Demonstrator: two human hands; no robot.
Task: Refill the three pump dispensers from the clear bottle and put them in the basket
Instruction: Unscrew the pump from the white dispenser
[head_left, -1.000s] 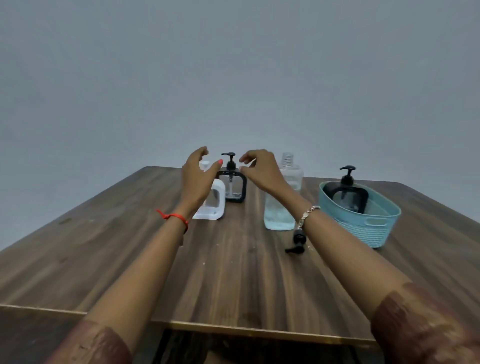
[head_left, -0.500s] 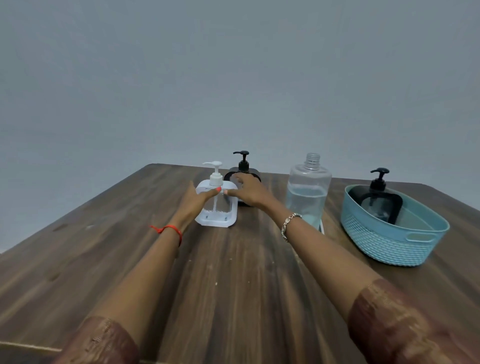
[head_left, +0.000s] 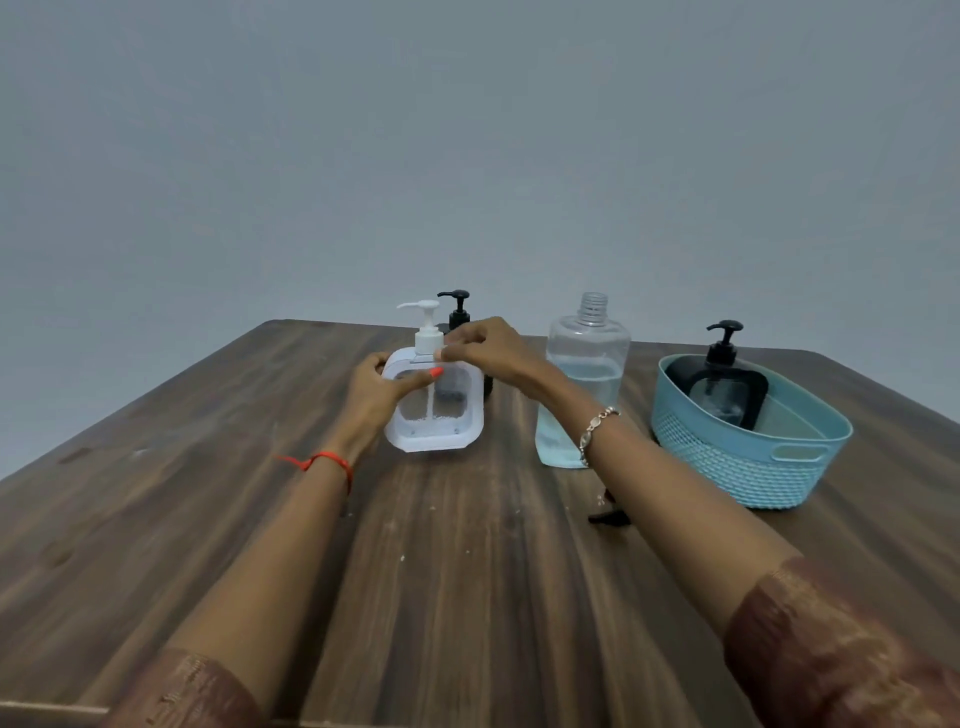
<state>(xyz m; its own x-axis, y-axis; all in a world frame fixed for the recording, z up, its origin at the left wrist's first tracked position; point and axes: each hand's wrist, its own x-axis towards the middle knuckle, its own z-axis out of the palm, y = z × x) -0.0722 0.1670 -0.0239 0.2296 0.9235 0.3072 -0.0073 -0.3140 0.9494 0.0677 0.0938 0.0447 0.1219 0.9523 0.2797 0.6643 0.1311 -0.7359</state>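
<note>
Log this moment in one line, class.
left hand grips white dispenser | right hand pinches its collar | clear bottle uncapped | black dispenser in basket

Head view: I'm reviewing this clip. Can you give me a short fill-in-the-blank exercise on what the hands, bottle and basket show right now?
The left hand and the right hand both hold the pump dispenser whose colour is ____.
The basket holds ____ black dispenser.
The clear bottle stands upright with ____ cap on its neck.
Missing words: white; one; no.
</note>
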